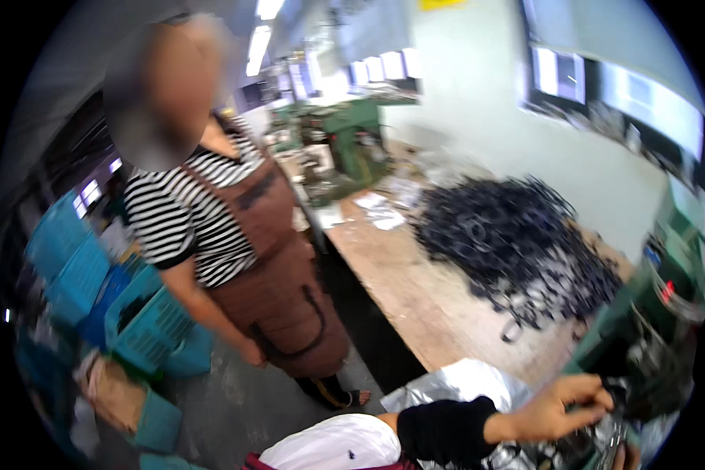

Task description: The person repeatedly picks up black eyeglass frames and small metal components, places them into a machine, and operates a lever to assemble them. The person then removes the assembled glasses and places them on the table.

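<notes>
My left hand (560, 407) reaches out at the lower right from a white sleeve with a black cuff (446, 431). Its fingers are curled and pinched together beside the green machine (662, 305); what lies between them, if anything, is too blurred to name. Just below, a small part of my right hand (627, 456) shows at the lower edge, its fingers mostly hidden. Silvery plastic sheeting (462, 382) lies under and beside my left arm. On the wooden table (392, 274) ahead rests a large heap of thin black rings (509, 235).
A person in a brown apron (282, 313) and striped shirt stands to the left, an arm hanging down. Blue plastic crates (153, 321) are stacked behind them. Another green machine (352, 141) stands at the table's far end, near small clear bags (384, 211). Windows line the right wall.
</notes>
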Demonstrator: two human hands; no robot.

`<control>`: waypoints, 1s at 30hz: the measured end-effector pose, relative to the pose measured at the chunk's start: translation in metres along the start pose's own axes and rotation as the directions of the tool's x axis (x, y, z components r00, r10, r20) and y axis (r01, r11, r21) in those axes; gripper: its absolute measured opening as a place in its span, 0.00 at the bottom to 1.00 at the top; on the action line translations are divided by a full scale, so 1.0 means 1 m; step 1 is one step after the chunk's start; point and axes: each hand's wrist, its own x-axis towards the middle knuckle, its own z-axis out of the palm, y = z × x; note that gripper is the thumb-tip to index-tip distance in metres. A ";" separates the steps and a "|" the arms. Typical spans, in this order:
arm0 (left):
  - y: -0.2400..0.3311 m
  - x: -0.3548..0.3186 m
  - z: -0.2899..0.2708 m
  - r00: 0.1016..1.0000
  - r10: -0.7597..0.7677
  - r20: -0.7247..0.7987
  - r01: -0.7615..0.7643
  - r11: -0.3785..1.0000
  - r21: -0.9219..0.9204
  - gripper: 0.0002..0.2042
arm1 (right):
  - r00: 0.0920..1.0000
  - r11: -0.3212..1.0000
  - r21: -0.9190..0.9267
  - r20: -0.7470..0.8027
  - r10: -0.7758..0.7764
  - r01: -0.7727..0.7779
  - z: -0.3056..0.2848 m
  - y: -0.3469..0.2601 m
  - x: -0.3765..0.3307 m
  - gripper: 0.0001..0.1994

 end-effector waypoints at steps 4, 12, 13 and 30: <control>-0.009 -0.002 -0.021 0.969 -0.179 -0.170 0.198 0.975 0.100 0.07 | 0.892 0.895 0.289 -0.202 0.405 -0.341 0.077 0.005 0.030 0.14; 0.021 0.056 0.010 0.967 0.254 -0.028 -0.252 0.965 0.077 0.07 | 0.714 0.493 0.825 -0.168 0.680 -0.277 0.094 -0.039 0.052 0.23; 0.012 0.064 0.013 0.977 0.208 -0.045 -0.202 0.973 0.110 0.07 | 0.694 0.446 0.851 -0.143 0.705 -0.277 0.094 -0.038 0.050 0.23; 0.003 -0.003 -0.010 0.942 0.264 0.207 -0.326 0.865 0.382 0.12 | 0.993 0.953 -0.279 -0.037 0.111 -0.117 0.060 -0.037 0.035 0.17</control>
